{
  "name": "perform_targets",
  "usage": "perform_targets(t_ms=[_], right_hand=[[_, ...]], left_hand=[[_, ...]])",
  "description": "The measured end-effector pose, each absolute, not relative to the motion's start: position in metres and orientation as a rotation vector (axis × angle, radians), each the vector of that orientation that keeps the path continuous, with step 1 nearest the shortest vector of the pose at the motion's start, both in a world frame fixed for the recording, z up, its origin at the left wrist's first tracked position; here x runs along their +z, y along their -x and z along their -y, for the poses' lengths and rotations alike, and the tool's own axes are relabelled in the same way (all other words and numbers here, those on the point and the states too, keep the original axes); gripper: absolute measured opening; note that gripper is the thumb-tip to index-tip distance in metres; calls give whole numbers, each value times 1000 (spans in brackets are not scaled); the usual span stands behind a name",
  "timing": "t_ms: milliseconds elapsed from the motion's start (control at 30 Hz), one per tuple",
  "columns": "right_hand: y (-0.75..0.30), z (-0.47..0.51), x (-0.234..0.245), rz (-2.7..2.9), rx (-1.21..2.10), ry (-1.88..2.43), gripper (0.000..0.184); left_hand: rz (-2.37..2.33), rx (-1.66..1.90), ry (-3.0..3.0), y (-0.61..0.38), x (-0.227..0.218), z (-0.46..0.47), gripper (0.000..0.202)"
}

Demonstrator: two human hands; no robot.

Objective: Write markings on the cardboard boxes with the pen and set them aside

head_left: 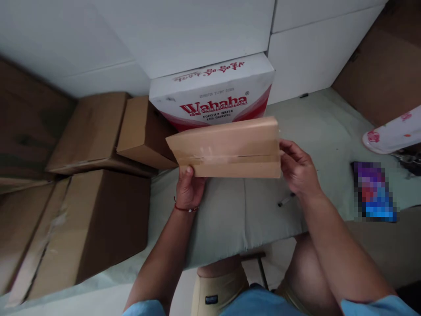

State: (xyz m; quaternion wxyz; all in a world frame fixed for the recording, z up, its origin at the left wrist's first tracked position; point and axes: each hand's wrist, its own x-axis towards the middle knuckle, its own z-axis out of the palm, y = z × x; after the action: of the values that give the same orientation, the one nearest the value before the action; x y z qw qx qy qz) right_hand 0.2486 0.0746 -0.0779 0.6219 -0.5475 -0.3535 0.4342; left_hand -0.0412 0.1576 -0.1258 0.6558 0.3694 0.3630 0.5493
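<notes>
A long, narrow cardboard box (226, 145) is held up in front of me, with a strip of tape along its seam. My left hand (190, 188) grips its lower left corner, thumb on the near face and the other fingers underneath. At the right end, my right hand (297, 166) has its bent fingers closed against the box's edge; part of the fingertips is hidden. Just behind the held box stands a white and red Wahaba carton (213, 94).
Several brown cardboard boxes (115, 210) crowd the left side of the cloth-covered table (223, 215). A pen (285, 200) lies below my right hand. Farther right are a blurred-out phone-like object (375, 191) and a white flowered cylinder (391, 131). White panels (204, 35) rise behind.
</notes>
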Motion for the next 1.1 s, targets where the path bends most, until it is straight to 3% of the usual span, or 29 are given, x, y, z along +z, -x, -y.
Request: perform_targets(t_ms=[67,267,467,567,667,800,967,1100], right_hand=[[-254,-78,-86,726,1013,1333,42],[-262,-85,-105,465,1075,1405,48],[-263,-84,-103,443,1033,1411,52],[-257,-81,-96,585,1086,1348,43],[-249,-79,-92,670,1069,1242,34],[-244,-81,-96,770,1013,1131,49],[-251,-87,-107,741,910,1170,61],[-257,-89,-109,672,810,1176,59]], left_hand=[[-799,1269,-846,45,-128,-158,59],[-720,1223,-788,53,-137,-160,72],[-675,1297,-615,54,-135,-164,25],[-772,1286,-588,57,-139,-164,41],[-849,1326,-605,61,-145,-164,41],[-851,1363,-619,59,-143,-162,50],[-722,1146,-701,46,-132,-158,68],[-675,1077,-675,48,-128,-157,61]])
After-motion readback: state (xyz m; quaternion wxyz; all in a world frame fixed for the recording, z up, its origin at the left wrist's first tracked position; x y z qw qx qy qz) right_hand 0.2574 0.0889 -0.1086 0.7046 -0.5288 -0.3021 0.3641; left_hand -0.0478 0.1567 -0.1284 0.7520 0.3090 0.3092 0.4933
